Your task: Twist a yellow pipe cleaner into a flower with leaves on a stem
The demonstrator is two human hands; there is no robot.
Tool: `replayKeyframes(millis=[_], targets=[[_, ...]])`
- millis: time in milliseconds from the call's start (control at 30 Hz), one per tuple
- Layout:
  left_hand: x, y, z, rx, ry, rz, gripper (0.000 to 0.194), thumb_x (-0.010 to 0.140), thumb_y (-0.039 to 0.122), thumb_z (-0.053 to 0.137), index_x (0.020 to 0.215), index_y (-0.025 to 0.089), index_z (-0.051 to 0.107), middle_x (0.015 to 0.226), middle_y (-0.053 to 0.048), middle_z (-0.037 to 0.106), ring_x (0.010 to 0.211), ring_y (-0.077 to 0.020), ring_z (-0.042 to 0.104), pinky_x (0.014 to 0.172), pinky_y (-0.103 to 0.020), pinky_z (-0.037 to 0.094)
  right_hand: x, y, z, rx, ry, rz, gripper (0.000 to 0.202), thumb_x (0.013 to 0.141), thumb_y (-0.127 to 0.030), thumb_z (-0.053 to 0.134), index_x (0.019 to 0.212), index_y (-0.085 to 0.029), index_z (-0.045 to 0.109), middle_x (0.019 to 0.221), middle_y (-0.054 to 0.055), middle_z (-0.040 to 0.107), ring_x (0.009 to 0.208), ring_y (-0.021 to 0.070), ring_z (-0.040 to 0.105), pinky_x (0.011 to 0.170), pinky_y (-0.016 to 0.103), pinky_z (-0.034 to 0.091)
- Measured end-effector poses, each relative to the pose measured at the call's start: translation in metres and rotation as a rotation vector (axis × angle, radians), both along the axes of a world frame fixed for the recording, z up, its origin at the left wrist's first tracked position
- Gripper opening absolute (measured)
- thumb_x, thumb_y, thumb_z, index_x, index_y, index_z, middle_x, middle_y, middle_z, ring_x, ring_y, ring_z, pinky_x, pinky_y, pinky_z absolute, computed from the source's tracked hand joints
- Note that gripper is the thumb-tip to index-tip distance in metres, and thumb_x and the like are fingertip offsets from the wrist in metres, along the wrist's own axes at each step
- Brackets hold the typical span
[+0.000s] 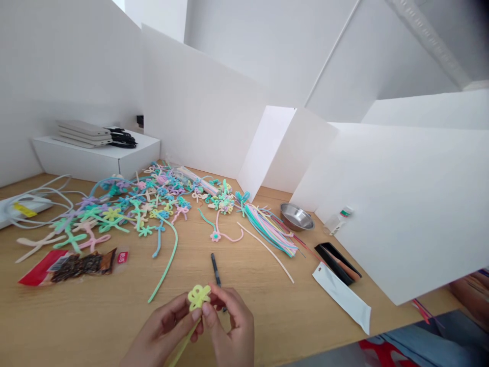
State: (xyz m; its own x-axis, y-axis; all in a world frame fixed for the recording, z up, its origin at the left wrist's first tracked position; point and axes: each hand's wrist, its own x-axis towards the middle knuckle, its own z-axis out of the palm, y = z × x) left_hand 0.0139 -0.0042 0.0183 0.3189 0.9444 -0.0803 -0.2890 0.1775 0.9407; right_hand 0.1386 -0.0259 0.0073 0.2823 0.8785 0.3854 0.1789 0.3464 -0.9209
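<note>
Between my two hands is a yellow pipe cleaner flower [199, 296] with several looped petals, its long yellow stem hanging down toward me. My left hand [168, 326] pinches the flower from the left, thumb at its lower edge. From the other side, the thumb and fingertips of my right hand [231, 321] press on the petals. Just beyond the flower a black pen [216, 269] lies on the table, its near end partly behind my right hand. Farther off rests a pink pipe cleaner flower [215, 236] with a teal centre.
Many pastel pipe cleaner flowers [110, 214] spread across the left and back. A bundle of pipe cleaners [269, 229], a metal bowl [297, 217], a clear bottle [338, 220], a black case [338, 262] and a white packet [343, 297] lie right. A snack bag [76, 266] lies left.
</note>
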Motion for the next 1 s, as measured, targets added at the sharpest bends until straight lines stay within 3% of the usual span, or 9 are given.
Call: replayKeyframes(millis=[167,400,533,700,867,1000], targets=[[-0.005,-0.003,0.009,0.049,0.160,0.024,0.027,0.076,0.050,0.069,0.074,0.024,0.075,0.059,0.002,0.058,0.057,-0.0177,0.053,0.051,-0.024,0.045,0.001,-0.001,-0.001,0.023,-0.011,0.000,0.027,0.077,-0.014,0.066,0.099,-0.027,0.075,0.074,0.000,0.068,0.069,0.0157,0.062,0.065,0.024,0.047],[-0.008,0.000,-0.003,0.125,0.206,0.009,0.023,0.079,0.048,0.067,0.079,0.026,0.068,0.062,0.003,0.060,0.060,-0.0176,0.056,0.055,-0.024,0.049,0.001,-0.002,0.003,0.073,-0.097,-0.037,0.016,0.082,-0.017,0.063,0.092,-0.026,0.073,0.075,-0.001,0.069,0.069,0.0146,0.063,0.064,0.023,0.047],[-0.008,-0.001,0.001,0.037,0.125,-0.015,0.030,0.078,0.054,0.066,0.077,0.023,0.064,0.053,0.005,0.056,0.049,-0.0133,0.049,0.044,-0.020,0.043,0.009,0.001,0.007,0.118,-0.165,0.042,0.019,0.085,-0.016,0.061,0.096,-0.027,0.073,0.084,0.001,0.070,0.077,0.0150,0.065,0.068,0.022,0.049],[-0.012,0.002,0.001,-0.088,0.050,-0.170,0.037,0.075,0.057,0.069,0.076,0.022,0.059,0.043,0.008,0.051,0.037,-0.0064,0.035,0.036,-0.016,0.030,0.019,0.002,0.012,0.221,-0.304,0.113,0.015,0.089,-0.023,0.062,0.097,-0.026,0.075,0.081,0.004,0.069,0.074,0.0158,0.066,0.067,0.022,0.052],[-0.016,0.002,0.001,-0.170,0.074,-0.129,0.032,0.073,0.051,0.073,0.083,0.023,0.059,0.042,0.008,0.053,0.036,-0.0067,0.032,0.036,-0.016,0.022,0.023,0.004,0.015,0.305,-0.533,0.077,0.016,0.092,-0.023,0.060,0.099,-0.025,0.074,0.080,0.005,0.069,0.074,0.0172,0.062,0.067,0.027,0.050],[-0.019,-0.002,0.006,-0.269,0.057,-0.149,0.026,0.075,0.045,0.072,0.079,0.021,0.064,0.038,0.010,0.046,0.037,-0.0053,0.018,0.039,-0.019,0.014,0.023,0.005,0.019,0.435,-0.622,0.069,0.019,0.094,-0.020,0.057,0.103,-0.028,0.072,0.079,0.002,0.071,0.069,0.0156,0.061,0.065,0.027,0.047]])
